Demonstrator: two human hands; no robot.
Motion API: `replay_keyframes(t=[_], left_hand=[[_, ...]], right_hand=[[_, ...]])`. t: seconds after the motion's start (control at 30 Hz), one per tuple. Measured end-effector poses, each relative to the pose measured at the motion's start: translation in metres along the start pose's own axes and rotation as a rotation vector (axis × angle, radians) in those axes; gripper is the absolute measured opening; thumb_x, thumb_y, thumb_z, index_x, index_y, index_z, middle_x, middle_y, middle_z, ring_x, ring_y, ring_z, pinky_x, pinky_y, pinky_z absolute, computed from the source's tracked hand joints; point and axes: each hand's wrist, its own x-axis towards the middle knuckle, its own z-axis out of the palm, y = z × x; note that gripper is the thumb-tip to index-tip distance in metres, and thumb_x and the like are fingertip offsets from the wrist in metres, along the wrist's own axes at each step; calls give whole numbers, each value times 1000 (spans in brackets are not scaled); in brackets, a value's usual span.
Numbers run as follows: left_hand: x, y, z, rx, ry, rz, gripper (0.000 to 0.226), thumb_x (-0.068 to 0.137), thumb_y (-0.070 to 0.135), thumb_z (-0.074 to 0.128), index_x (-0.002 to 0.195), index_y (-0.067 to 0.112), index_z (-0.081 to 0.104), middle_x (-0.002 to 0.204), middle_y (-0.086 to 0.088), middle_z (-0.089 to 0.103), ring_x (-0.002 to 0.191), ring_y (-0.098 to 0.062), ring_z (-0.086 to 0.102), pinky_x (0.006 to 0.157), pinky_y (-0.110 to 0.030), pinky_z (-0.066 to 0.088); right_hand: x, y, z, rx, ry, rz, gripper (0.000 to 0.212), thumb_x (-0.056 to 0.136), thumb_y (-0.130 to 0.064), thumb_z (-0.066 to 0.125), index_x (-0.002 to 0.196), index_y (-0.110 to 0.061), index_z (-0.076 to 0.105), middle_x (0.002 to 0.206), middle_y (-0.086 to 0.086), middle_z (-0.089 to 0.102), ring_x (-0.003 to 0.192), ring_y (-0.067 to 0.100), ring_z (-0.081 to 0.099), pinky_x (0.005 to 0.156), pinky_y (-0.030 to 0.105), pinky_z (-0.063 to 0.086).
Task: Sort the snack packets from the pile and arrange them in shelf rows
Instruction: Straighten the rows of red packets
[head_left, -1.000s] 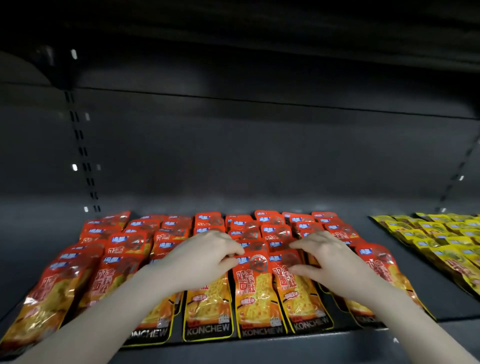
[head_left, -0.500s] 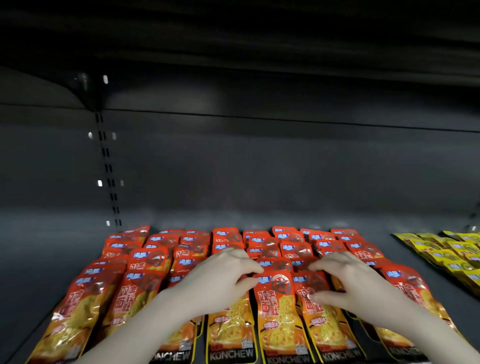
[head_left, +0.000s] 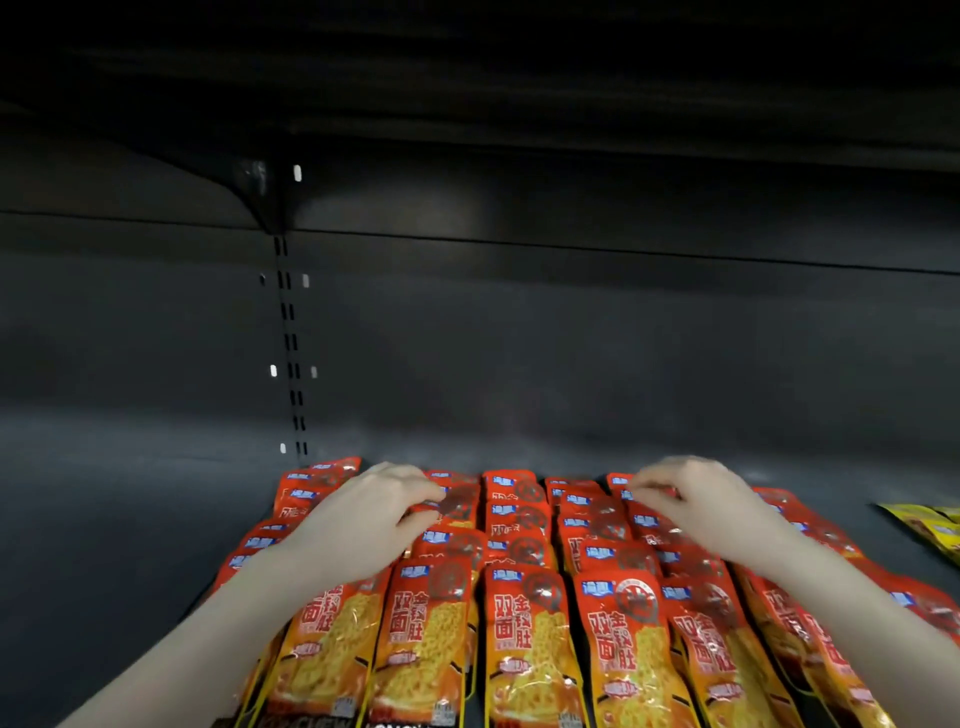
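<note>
Several red and orange snack packets (head_left: 524, 629) lie in overlapping rows on a dark shelf (head_left: 130, 545). My left hand (head_left: 363, 519) rests palm down on the back rows at the left, fingers curled, fingertips pressing a packet. My right hand (head_left: 696, 509) lies on the back rows at the right, its fingertips pinched at the top edge of a red packet (head_left: 631, 486). Both forearms reach in from the bottom corners and hide parts of the outer rows.
Yellow snack packets (head_left: 930, 525) lie on the same shelf at the far right edge. A slotted upright (head_left: 291, 353) runs down the dark back panel at the left. Another shelf board (head_left: 519, 104) hangs overhead.
Both hands have moved away from me, from the front and middle rows to the back rows, and spread further apart. The camera has shifted closer and to the left.
</note>
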Motion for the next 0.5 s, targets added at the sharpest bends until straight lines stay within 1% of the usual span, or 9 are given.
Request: replay_keyframes(t=[0.07,0.13,0.2,0.3,0.37,0.4,0.5], left_hand=[[1,-7,1,3,10,-9,34,99,35,43,129,28,56,130,15,53,123,-3,44,105,-20,32],[2,-10,3,-1,23,-15,34,99,35,43,130,29,55,130,15,52,123,-2,43,105,-20,32],[3,-13,4,-18,45,-18,33,98,34,45,129,29,56,130,16,53,123,-1,42,105,-19,32],[4,-16,7,-33,79,-26,34,98,35,46,130,30,55,130,18,51,124,1,40,105,-17,28],[4,-18,8,-23,90,-31,35,98,36,45,131,31,54,131,19,50,125,2,39,105,-16,27],[4,-19,9,-21,90,-35,35,98,37,45,131,31,54,131,18,50,125,1,39,105,-16,27],[4,-18,11,-15,75,-43,36,98,37,44,132,30,53,133,16,49,127,0,39,106,-17,26]], right_hand=[[23,-1,4,8,-12,10,20,93,-21,52,90,-15,70,96,-5,70,93,15,63,85,33,50],[43,-2,9,-5,-29,19,22,94,-18,50,96,-16,72,102,-9,70,97,13,63,87,31,49],[60,-2,14,-55,-67,21,23,92,-17,50,98,-15,72,104,-7,69,98,15,62,87,29,47],[77,0,24,-98,-129,51,19,89,-16,52,86,-14,70,100,-3,70,96,18,62,85,31,49],[83,-1,29,-110,-147,76,16,87,-19,55,75,-20,66,98,-2,70,94,19,62,83,31,49],[84,-2,31,-120,-147,83,16,87,-21,56,75,-23,66,97,-2,70,94,20,62,82,31,50],[85,-8,34,-169,-143,73,13,86,-30,61,89,-22,71,99,-2,69,94,18,62,80,30,50]])
